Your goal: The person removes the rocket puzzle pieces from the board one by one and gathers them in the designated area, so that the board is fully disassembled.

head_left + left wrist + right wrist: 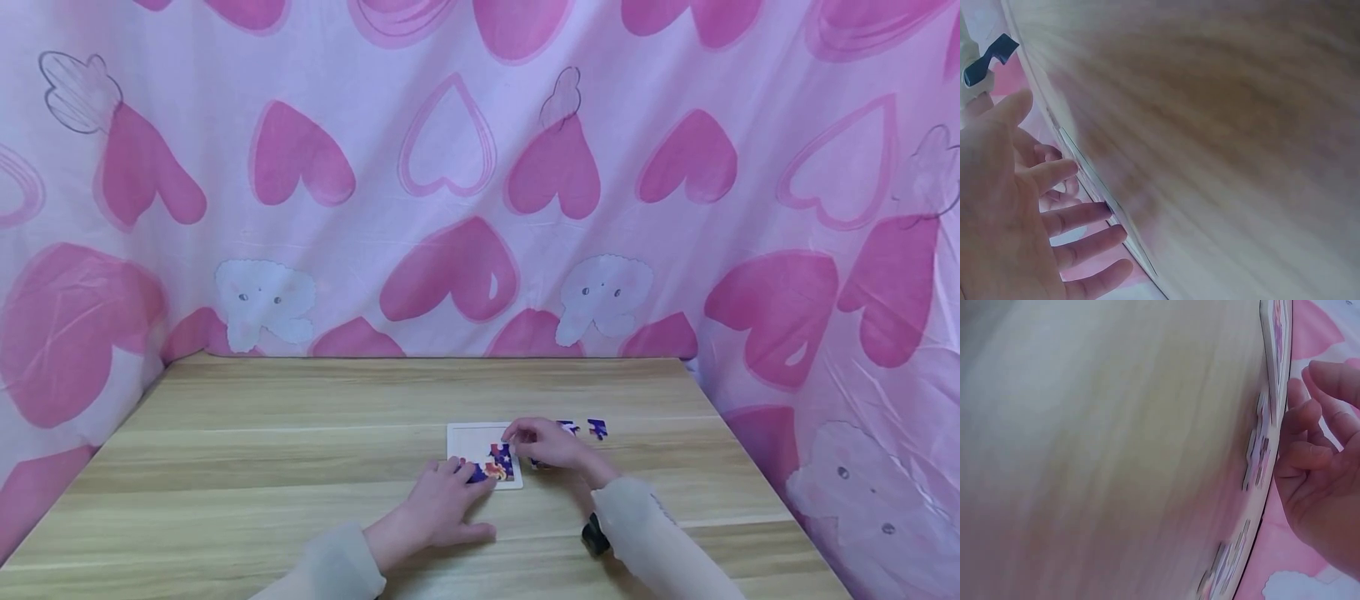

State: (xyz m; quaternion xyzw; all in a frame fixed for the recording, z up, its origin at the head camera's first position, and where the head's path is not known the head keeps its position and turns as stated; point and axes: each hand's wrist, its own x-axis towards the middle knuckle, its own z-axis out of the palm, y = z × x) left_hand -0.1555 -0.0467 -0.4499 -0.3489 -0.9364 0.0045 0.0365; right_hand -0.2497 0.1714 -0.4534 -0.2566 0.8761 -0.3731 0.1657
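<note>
A shallow white puzzle tray (468,435) lies on the table, with joined purple, red and yellow jigsaw pieces (501,463) along its lower and right parts. My left hand (435,504) rests at the tray's lower left corner, fingers spread and fairly straight, fingertips on the tray's edge and pieces. Over the tray's right edge hovers my right hand (551,443), its fingers loosely bent. In the right wrist view the right hand (1322,450) shows no piece between thumb and fingers. The left wrist view shows the left hand's (1010,206) palm side, fingertips beside the tray (1107,194).
Loose jigsaw pieces lie right of the tray, one piece (597,428) farthest out and others partly under the right hand. More loose pieces (1259,447) show in the right wrist view. A black strap (595,535) sits at the right wrist. Heart-patterned pink cloth (450,275) surrounds the wooden table (262,467).
</note>
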